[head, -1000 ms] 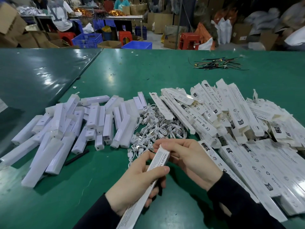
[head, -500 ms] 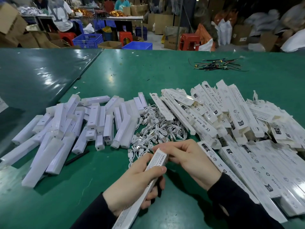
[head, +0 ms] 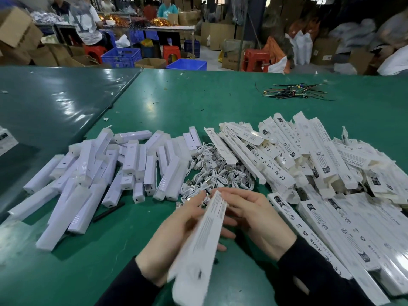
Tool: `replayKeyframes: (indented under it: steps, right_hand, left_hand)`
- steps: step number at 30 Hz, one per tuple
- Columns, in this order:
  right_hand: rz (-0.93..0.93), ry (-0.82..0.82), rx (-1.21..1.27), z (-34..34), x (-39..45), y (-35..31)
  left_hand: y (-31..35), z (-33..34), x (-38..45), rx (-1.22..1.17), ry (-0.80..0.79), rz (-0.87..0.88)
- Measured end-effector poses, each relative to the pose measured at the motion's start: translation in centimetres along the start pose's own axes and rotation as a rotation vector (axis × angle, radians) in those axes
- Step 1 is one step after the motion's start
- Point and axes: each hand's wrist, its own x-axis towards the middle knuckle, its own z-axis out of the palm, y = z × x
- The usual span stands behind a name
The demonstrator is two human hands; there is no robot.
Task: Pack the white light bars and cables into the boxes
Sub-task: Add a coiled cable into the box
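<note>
Right hand (head: 251,219) fingers curl at the far end of the long white box (head: 204,239), apparently tucking its end flap; left hand (head: 176,237) grips the box from beneath, mid-length, above the green table (head: 110,272). Step: closing one packed box, probably. Next: set it aside, fetch a light bar (head: 130,160) from the left pile and a cable (head: 212,175). Boxes on the right (head: 320,219) read "RoHS", "Made in china", CE.

Held box (head: 199,244) motion-blurred, print unreadable
</note>
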Motion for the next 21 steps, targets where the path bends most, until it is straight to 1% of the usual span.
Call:
replayKeyframes:
  steps: [1,2,3,4,5,6,7,8,10,11,12,13,14,15,16,17,18,20,21]
  right_hand:
    - [0.032,0.003,0.038,0.1,0.0,-0.1]
    - [0.052,0.011,0.045,0.1,0.0,-0.2]
    - [0.065,0.017,0.042,0.2,0.0,-0.3]
    - [0.070,0.016,0.041,0.2,0.0,-0.3]
    - [0.070,0.012,0.043,0.2,0.1,-0.3]
    - [0.063,-0.012,0.047,0.5,0.1,-0.3]
    - [0.045,-0.045,0.036,0.8,0.1,-0.3]
    - [0.010,-0.084,-0.025,1.3,0.2,-0.3]
    - [-0.127,-0.103,-0.281,2.4,1.0,-0.1]
    - [-0.211,-0.090,-0.422,2.9,1.8,-0.1]
    - [-0.308,-0.040,-0.591,3.4,2.7,-0.1]
    - [-0.433,-0.019,-0.817,3.9,3.9,-0.1]
    - [-0.550,-0.063,-1.079,4.6,4.8,-0.1]
    - [-0.631,-0.162,-1.285,5.1,5.8,0.2]
    - [-0.667,-0.274,-1.440,5.8,6.4,0.5]
    - [-0.715,-0.350,-1.552,6.4,6.8,0.8]
    - [-0.788,-0.385,-1.639,7.1,7.0,1.1]
    - [-0.933,-0.387,-1.662,7.8,7.0,1.6]
    - [-0.979,-0.362,-1.650,8.0,6.9,1.5]
  left_hand:
    - [-0.5,-0.2,0.1,0.208,0.107,0.097]
    - [-0.9,-0.3,0.2,0.528,0.234,0.243]
    - [-1.3,-0.5,0.1,0.872,0.330,0.427]
    - [-1.5,-0.6,-0.1,1.151,0.361,0.587]
    - [-1.6,-0.8,-0.2,1.299,0.331,0.691]
    - [-1.5,-0.8,-0.4,1.326,0.278,0.774]
    - [-1.4,-0.9,-0.2,1.302,0.248,0.866]
    - [-1.4,-0.9,0.1,1.266,0.231,0.987]
    - [-1.7,-0.5,0.5,1.245,0.277,1.266]
    - [-1.9,-0.6,0.6,1.215,0.305,1.372]
    - [-2.1,-0.8,0.7,1.159,0.341,1.414]
    - [-2.1,-1.1,0.5,1.098,0.398,1.396]
    - [-1.9,-1.4,0.4,1.052,0.470,1.350]
    - [-1.5,-1.5,0.2,1.002,0.552,1.303]
    - [-1.3,-1.8,0.1,0.928,0.609,1.267]
    - [-0.9,-1.9,0.0,0.816,0.631,1.226]
    - [-0.5,-1.8,0.0,0.690,0.642,1.178]
    - [-0.1,-1.7,0.0,0.482,0.686,1.039]
    - [0.0,-1.8,0.1,0.428,0.704,0.967]
